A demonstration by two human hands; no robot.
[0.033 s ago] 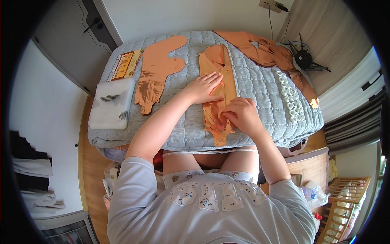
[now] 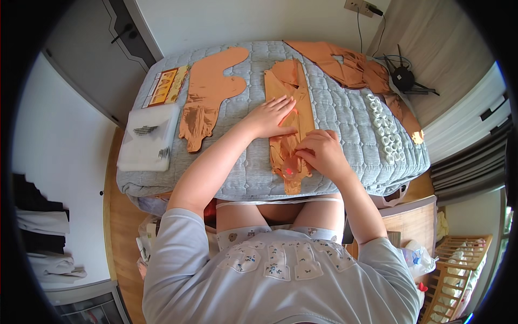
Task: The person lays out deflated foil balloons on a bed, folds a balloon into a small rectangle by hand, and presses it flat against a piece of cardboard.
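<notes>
A flat, folded copper-coloured foil balloon point(image 2: 306, 105) lies lengthwise on the grey quilted bed point(image 2: 245, 173) in front of me. Across its middle, my left hand point(image 2: 272, 119) rests flat with the fingers stretched out. Fingertips of my right hand point(image 2: 325, 154) are pinched together at the balloon's right side, nearer to me, seemingly on its foil edge. Just left of those fingertips the foil is creased and shiny, with a small red spot. Another flat foil balloon point(image 2: 208, 89), with rounded lobes at its far end, lies to the left, touched by neither hand.
More crumpled copper foil point(image 2: 345, 62) spreads over the far right of the bed. Beside it are several white rings point(image 2: 386, 132). At left lie a white plastic-wrapped stack point(image 2: 148, 137) and a colourful printed package point(image 2: 168, 86). A black router point(image 2: 402, 78) stands beyond the bed's right side.
The foil near my right fingertips has shifted slightly, and its red spot shows more clearly. Both hands stay almost in the same place.
</notes>
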